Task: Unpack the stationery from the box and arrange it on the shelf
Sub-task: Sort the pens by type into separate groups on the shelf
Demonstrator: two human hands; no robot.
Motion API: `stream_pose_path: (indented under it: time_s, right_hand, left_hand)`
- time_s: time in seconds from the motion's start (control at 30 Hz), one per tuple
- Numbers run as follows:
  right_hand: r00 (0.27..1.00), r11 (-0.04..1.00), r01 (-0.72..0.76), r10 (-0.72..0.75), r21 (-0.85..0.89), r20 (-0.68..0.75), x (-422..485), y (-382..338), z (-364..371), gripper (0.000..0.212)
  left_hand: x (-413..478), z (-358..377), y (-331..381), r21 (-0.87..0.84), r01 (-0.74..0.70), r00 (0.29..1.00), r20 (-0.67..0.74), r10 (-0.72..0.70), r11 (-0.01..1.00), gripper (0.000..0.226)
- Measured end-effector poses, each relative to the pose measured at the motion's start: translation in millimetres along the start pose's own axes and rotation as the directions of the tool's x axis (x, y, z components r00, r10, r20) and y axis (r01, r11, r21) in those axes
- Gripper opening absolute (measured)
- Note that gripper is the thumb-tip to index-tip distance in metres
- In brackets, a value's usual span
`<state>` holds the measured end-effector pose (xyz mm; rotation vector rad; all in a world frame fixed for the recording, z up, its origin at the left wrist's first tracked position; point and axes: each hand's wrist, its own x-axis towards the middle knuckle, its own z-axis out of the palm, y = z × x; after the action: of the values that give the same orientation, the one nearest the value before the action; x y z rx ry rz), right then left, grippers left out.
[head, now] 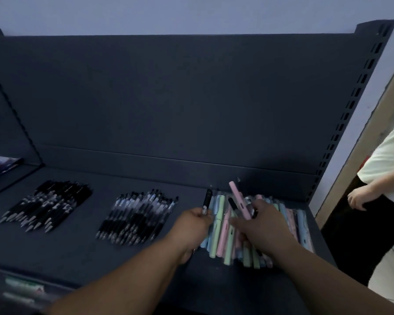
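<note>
Closest to me are the person's two bare arms, reaching forward over the front edge of the dark shelf [82, 246]. The left hand [195, 220] pinches a black pen [207, 201] by its lower end, tip pointing up and away. The right hand [257, 223] is curled round a pink pen [239, 202] and at least one dark pen beside it; the blur keeps me from counting them. Both hands hover right over the pastel pens [221, 226], which lie side by side in a loose heap at the shelf's right end.

Much of the job looks done. A pile of black pens [48, 204] sits at the left, and a second pile of clear-barrelled pens [137, 217] sits in the middle, well apart from it, both fairly tidy. The dark pens in hand seem to be strays from the pastel heap, so I'd guess they belong in one of those two piles.

The box is not in sight, so I cannot tell how much remains to be unpacked. Some blurred greenish packets [24, 284] lie low at the left. Another person [384, 155] stands off to the right.
</note>
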<state>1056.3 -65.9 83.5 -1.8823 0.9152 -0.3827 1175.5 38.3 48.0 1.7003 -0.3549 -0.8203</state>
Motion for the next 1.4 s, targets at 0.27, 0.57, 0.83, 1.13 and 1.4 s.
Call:
stream_pose_path:
  time_s: [0.27,0.57,0.83,1.13,1.4]
  right_hand:
    - [0.999,0.992,-0.017,0.013,0.127,0.032,1,-5,6,0.037]
    - [0.912,0.764,-0.32,0.089,0.561,0.399,-6,-15,10,0.025]
    - [0.861,0.726,-0.359,0.015,0.586,0.509,1,-15,28,0.022]
    - [0.912,0.95,-0.047,-0.086,0.309,0.401,21,-31,12,0.022]
    - [0.787,0.463,0.614,-0.302,-0.639,0.538,61,-24,-21,0.024]
  left_hand:
    - [-7,-9,1,-0.101,-0.054,0.995,-0.087,0.045,0.993,0.013]
    - [-31,-9,30,-0.22,-0.081,0.995,-0.08,0.065,0.972,0.015]
    - [-36,-9,27,-0.472,0.176,0.984,0.118,-0.135,0.864,0.02]
    - [-30,-30,16,-0.524,0.171,0.981,0.01,-0.194,0.835,0.008]
    - [-27,-45,13,-0.493,0.135,0.976,-0.082,-0.201,0.859,0.013]
